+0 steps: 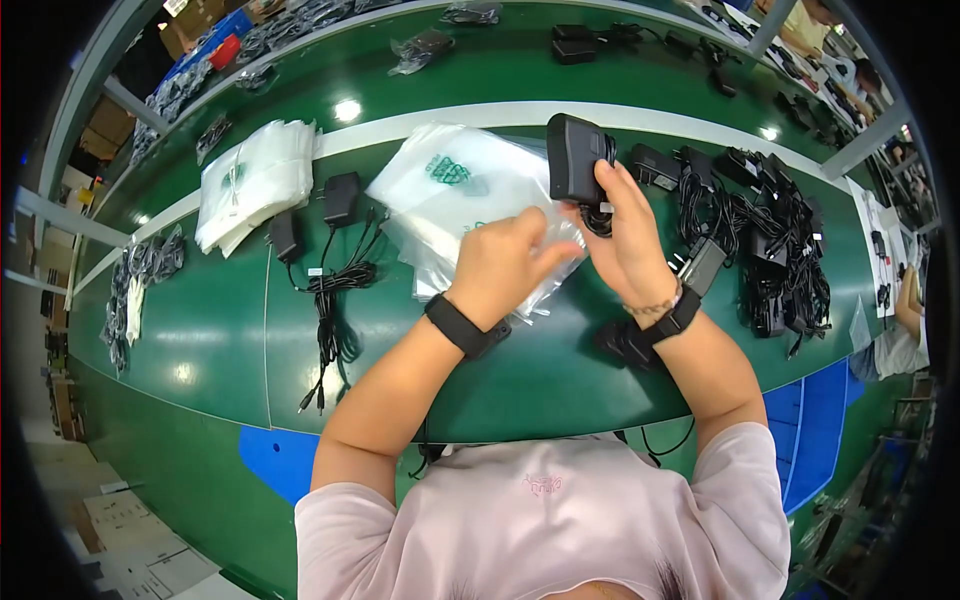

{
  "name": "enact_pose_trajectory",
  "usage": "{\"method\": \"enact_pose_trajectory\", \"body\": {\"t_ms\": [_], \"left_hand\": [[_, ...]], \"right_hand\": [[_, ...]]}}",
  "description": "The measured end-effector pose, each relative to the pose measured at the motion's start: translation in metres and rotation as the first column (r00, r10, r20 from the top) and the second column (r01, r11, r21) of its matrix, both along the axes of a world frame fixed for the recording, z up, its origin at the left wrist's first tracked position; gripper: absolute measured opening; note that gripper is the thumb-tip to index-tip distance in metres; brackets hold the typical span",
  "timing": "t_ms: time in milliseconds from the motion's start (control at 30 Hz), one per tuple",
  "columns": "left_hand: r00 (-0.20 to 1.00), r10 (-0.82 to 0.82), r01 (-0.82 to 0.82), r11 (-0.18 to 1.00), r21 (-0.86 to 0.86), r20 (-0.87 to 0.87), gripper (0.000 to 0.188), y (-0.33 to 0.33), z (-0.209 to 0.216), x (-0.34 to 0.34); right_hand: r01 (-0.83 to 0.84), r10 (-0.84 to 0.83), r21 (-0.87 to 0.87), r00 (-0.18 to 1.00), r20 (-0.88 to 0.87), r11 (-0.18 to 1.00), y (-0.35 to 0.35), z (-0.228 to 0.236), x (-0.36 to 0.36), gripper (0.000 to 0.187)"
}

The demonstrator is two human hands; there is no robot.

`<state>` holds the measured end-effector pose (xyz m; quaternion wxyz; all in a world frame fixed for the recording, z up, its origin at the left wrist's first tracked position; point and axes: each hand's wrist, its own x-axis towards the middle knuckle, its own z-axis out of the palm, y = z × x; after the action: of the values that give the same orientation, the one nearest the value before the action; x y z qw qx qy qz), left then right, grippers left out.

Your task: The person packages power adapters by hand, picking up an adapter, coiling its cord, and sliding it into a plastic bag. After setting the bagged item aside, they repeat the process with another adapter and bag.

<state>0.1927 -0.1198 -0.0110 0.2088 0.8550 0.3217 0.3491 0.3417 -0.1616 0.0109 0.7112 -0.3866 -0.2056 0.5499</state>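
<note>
My right hand (632,245) is closed around a black power adapter (574,160), with its bundled black cable against the palm. Just left of it, my left hand (508,262) hovers over a loose pile of clear plastic bags (425,180) with green print. The left fingers are curled in and the thumb points right; whatever they may hold is hidden. Left of the bags lie two more adapters, one (341,198) upright beside another (285,237), with their black cables (325,290) running toward the front edge. Another dark adapter (625,345) sits partly under my right wrist.
A heap of adapters and tangled cables (770,240) covers the table's right side. At the left stands a stack of plastic bags (255,185). Bagged items (145,265) lie farther left. Beyond a white strip runs a green surface holding more adapters (573,45). Blue bins (815,430) stand below the table.
</note>
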Motion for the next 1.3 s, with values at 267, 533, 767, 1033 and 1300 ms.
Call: {"method": "enact_pose_trajectory", "body": {"t_ms": [267,533,767,1033,1300], "left_hand": [[0.995,0.068,-0.059,0.992,-0.113,0.076,0.022,0.008,0.003,-0.005],[0.993,0.009,-0.014,0.999,0.041,0.119,0.018,0.013,-0.002,-0.003],[0.994,0.017,-0.002,0.991,-0.134,0.109,0.02,0.001,0.007,0.003],[0.972,0.226,-0.227,0.974,0.003,0.07,0.02,0.024,0.017,-0.015],[0.922,0.273,-0.125,0.881,-0.457,0.274,0.017,0.025,0.04,-0.015]], "right_hand": [[0.0,0.002,0.036,0.999,-0.043,0.999,-0.012,0.017,0.007,0.027],[-0.124,0.133,0.071,0.983,-0.129,0.99,-0.013,0.03,-0.002,0.026],[-0.15,0.16,0.064,0.963,-0.215,0.987,0.003,0.004,0.002,0.026],[-0.021,-0.001,0.074,0.961,0.277,0.997,0.009,-0.018,0.008,0.037],[-0.195,-0.307,0.323,0.106,0.946,0.926,-0.014,0.004,-0.011,0.048]]}}
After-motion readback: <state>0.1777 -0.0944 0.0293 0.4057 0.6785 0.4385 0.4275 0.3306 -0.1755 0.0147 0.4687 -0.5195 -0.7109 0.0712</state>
